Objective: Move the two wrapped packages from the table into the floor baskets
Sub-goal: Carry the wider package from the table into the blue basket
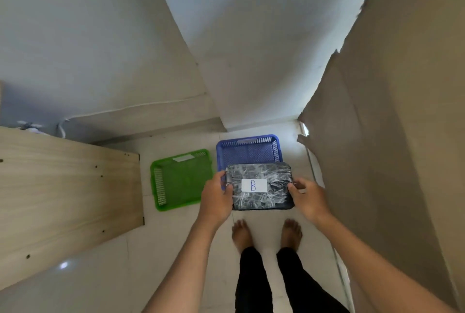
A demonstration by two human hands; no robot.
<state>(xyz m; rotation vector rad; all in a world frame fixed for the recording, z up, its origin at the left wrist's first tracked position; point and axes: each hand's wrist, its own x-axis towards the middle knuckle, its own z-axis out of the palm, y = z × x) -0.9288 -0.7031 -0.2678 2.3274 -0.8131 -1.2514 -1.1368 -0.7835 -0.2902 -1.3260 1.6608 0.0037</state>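
Already held level at lower centre: wrapped package marked B (259, 185), long axis left-right, left hand (217, 198) and right hand (309, 197) each clamped on a short end. Hung over near edge of blue basket (247, 151); green basket (181, 179) lay left, empty.

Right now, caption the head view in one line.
Both hands hold package B above the blue basket, beside the green basket.
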